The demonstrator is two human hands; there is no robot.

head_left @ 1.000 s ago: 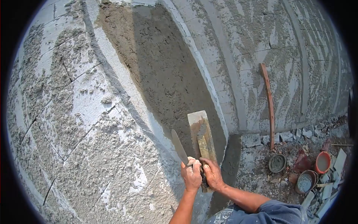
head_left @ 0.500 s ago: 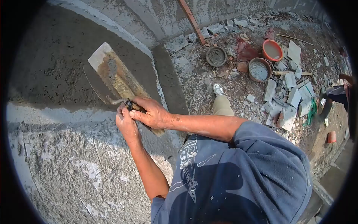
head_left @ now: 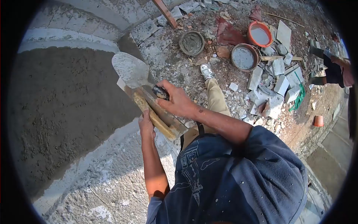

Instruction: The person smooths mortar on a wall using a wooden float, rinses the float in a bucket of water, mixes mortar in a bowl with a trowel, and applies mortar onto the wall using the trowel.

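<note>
My right hand (head_left: 178,100) is closed round the dark handle of a pointing-type trowel with a rounded, mortar-smeared metal blade (head_left: 130,70). The blade points up and left, over the far end of a long plastering trowel (head_left: 162,112). My left hand (head_left: 147,125) grips the yellowish wooden handle (head_left: 154,118) of that plastering trowel, whose long flat plate slants down toward my body. Just left of the tools lies a panel of wet grey mortar (head_left: 74,93), bordered by a paler strip.
A round pan of mortar (head_left: 191,43), an orange bucket (head_left: 260,34) and a second bucket (head_left: 245,58) stand on the rubble-strewn ground. Broken blocks (head_left: 280,85) lie piled beyond my foot (head_left: 206,71). Another person's legs (head_left: 328,71) show at far right.
My hands have moved apart and right; the rounded trowel has swung up from the left across the plastering trowel. My view has turned, and more of the other person shows.
</note>
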